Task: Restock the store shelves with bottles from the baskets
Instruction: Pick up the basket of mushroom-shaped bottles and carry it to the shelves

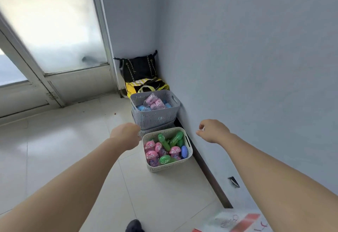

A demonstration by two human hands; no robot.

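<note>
Pink, green and blue bottles [161, 152] heaped in the near white basket [189, 154] on the floor [73, 140], right beside the right-hand wall [256, 48]. Beyond it, a grey basket [155, 117] stacked on another, holding pink and blue packs [155, 103]. Farther still, in the corner, a black bag [139, 70] atop a yellow bag [146, 87], next to a frosted door [54, 30] on the left.

Left hand [127, 135] just left of the white basket's far rim, fingers curled under and hidden, so cannot tell whether clenched on anything; nothing visible in it. Right hand [213, 131] above and right of the basket, close to the wall, fingers loosely curled, empty. No shelves in view.

Likely step: reaching down for the white basket or its bottles, task barely begun. Best to take the basket by its two side handles, one hand each, and lift level, since the rounded bottles lie loose and would roll out on a tilt. Worth minding the wall on the right and the grey stack just behind. If picking singles instead, top green ones first.
</note>
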